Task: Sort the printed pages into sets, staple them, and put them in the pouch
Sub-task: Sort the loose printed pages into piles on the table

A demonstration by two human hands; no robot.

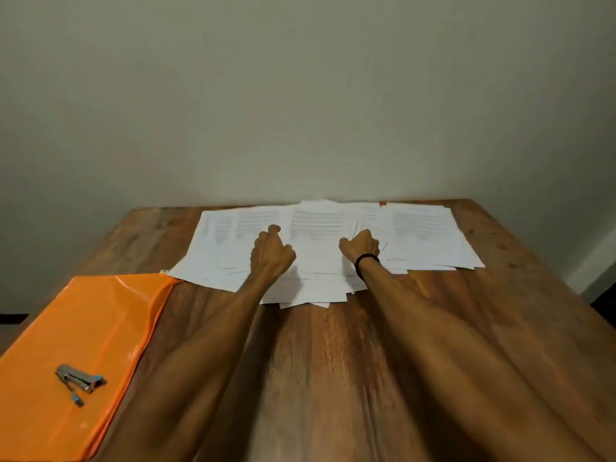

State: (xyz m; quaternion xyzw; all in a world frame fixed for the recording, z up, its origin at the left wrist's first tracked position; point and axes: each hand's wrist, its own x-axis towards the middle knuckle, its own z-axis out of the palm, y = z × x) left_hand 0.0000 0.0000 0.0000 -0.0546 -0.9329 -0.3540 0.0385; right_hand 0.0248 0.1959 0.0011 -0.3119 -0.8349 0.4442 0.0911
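The orange pouch (76,345) lies at the table's left edge with the stapler (78,381) resting on it, untouched; nothing looks stapled or packed yet. The left hand (271,253) and right hand (360,246), fingers curled, press on the loosely spread printed pages (423,235); whether either pinches a sheet I cannot tell. A wooden table (500,311) meets a plain wall (300,95).

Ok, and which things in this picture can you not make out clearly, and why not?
Head view only:
- Text on the pages: too small and blurred to read.
- How many pages there are: they overlap one another.
- Fingertips of the left hand and right hand: curled under, so any grip on a sheet is hidden.
- Near end of the pouch: cut off by the picture's edge.
- Staples in the stapler: too small to tell.
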